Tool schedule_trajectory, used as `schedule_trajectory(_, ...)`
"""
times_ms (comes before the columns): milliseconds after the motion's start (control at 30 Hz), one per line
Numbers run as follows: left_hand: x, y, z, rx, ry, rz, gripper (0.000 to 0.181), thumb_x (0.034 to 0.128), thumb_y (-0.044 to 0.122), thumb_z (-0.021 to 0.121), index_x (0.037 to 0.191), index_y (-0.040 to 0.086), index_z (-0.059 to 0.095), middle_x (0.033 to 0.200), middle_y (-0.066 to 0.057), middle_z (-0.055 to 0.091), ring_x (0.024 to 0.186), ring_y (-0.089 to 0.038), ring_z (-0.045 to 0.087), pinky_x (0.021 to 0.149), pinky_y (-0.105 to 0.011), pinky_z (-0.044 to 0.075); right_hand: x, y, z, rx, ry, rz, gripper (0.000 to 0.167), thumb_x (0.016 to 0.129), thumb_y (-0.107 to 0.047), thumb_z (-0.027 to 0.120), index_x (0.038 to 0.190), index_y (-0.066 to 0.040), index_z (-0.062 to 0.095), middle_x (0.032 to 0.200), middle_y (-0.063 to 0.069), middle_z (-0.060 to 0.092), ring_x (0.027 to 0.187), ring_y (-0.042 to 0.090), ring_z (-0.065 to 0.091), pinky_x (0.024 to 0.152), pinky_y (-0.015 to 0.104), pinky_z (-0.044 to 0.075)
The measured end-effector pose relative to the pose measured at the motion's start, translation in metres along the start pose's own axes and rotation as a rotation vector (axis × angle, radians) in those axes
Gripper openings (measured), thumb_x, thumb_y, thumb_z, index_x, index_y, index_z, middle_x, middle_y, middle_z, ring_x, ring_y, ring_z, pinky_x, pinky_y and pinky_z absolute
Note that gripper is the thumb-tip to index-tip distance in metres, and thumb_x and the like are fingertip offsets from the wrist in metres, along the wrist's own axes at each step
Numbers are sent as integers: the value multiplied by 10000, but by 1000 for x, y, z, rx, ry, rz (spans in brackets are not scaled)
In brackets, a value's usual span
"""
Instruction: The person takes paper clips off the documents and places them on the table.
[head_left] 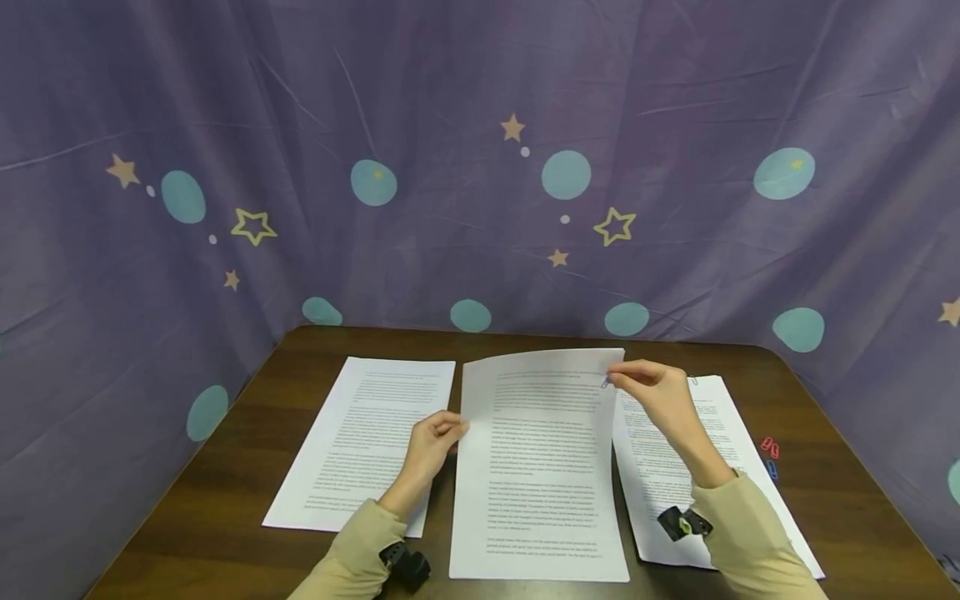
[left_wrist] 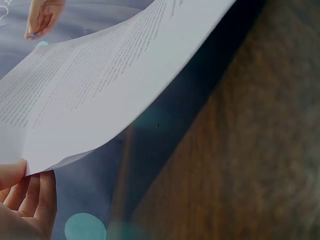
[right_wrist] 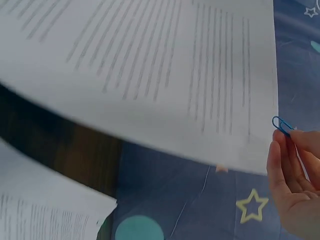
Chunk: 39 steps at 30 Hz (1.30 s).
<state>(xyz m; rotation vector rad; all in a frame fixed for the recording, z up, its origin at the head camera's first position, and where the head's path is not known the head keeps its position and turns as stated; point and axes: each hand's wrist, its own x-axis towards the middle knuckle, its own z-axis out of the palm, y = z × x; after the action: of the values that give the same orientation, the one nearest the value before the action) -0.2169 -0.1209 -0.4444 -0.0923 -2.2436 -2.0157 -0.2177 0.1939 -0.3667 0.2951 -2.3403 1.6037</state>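
Printed sheets (head_left: 536,467) are raised off the table at the centre, their top edge curved. My left hand (head_left: 429,450) pinches their left edge; in the left wrist view the thumb of my left hand (left_wrist: 30,200) lies on the page with fingers behind, and the layers part slightly. Between thumb and fingertips, my right hand (head_left: 663,400) pinches a blue paper clip (right_wrist: 282,125) beside the sheets' upper right edge. In the right wrist view the clip's loop points toward the paper, near my right hand (right_wrist: 297,175); whether it touches the paper I cannot tell.
Another printed page (head_left: 375,433) lies flat on the left of the brown table (head_left: 202,500). A printed stack (head_left: 720,433) lies under my right forearm, a clip at its top edge. Two red clips (head_left: 771,447) and a blue clip (head_left: 772,470) lie further right. A purple curtain (head_left: 450,108) hangs behind.
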Motion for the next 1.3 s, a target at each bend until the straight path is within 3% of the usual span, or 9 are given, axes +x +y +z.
schedule_trajectory(200, 2, 1, 2, 8, 1, 14, 120, 775, -23, 621, 843, -118, 592, 747, -153, 656, 531, -38, 496, 493, -203, 449, 12, 90, -27, 90, -2, -56, 220, 795, -169, 662, 1004, -101, 674, 905, 36, 671, 787, 133, 621, 684, 217, 458)
schedule_trajectory(300, 3, 2, 2, 10, 4, 8, 116, 776, -21, 623, 845, -110, 597, 748, -146, 657, 528, -40, 493, 497, -207, 449, 5, 82, -39, -2, 11, 13, 256, 797, -233, 660, 1001, -78, 671, 908, 59, 671, 808, 152, 615, 719, 267, 451)
schedule_trajectory(533, 3, 2, 0, -11, -3, -37, 146, 784, -12, 623, 878, -118, 588, 752, -123, 660, 528, -63, 488, 508, -214, 446, -14, 64, -62, -18, 43, 26, 217, 794, -208, 665, 962, -73, 686, 846, 30, 676, 748, 69, 610, 658, 153, 443)
schedule_trajectory(700, -1, 15, -1, -20, -13, -29, 124, 779, -49, 607, 864, -136, 583, 753, -186, 646, 518, -83, 483, 499, -218, 443, -27, 43, -70, -137, 66, 101, 322, 805, -284, 645, 978, -14, 663, 836, 0, 677, 745, 41, 617, 676, 113, 440)
schedule_trajectory(800, -5, 25, 1, -6, -13, -13, 113, 775, -70, 596, 855, -147, 577, 765, -225, 636, 519, -77, 485, 500, -215, 441, -29, 63, -81, -134, 85, 152, 302, 800, -272, 654, 981, -31, 665, 828, -10, 680, 747, 42, 619, 670, 113, 430)
schedule_trajectory(933, -8, 31, 1, 12, -10, -4, 110, 778, -73, 591, 854, -151, 575, 783, -241, 633, 533, -60, 493, 511, -216, 448, -25, 123, -104, -148, 84, 173, 293, 795, -291, 655, 1006, -88, 669, 861, -6, 681, 774, 58, 622, 676, 135, 419)
schedule_trajectory(1033, -8, 32, 1, 19, -9, -4, 109, 781, -71, 589, 854, -150, 575, 785, -239, 633, 540, -62, 491, 517, -217, 450, -27, 149, -117, -241, 97, 196, 356, 786, -399, 633, 1034, -145, 659, 894, -53, 675, 799, 38, 618, 695, 114, 414)
schedule_trajectory(1133, -9, 33, 1, 16, -9, -5, 110, 781, -71, 588, 856, -150, 575, 783, -238, 633, 539, -66, 486, 516, -210, 445, -34, 135, -120, -285, 116, 237, 401, 784, -423, 625, 1044, -119, 652, 879, -80, 672, 776, 1, 609, 674, 102, 401)
schedule_trajectory(1300, -9, 32, 1, 2, -8, -22, 119, 780, -75, 586, 865, -156, 569, 780, -232, 635, 541, -62, 493, 515, -198, 439, -50, 66, -120, -332, 83, 269, 436, 827, -346, 606, 1041, 33, 616, 782, -112, 657, 677, -16, 568, 575, 190, 437)
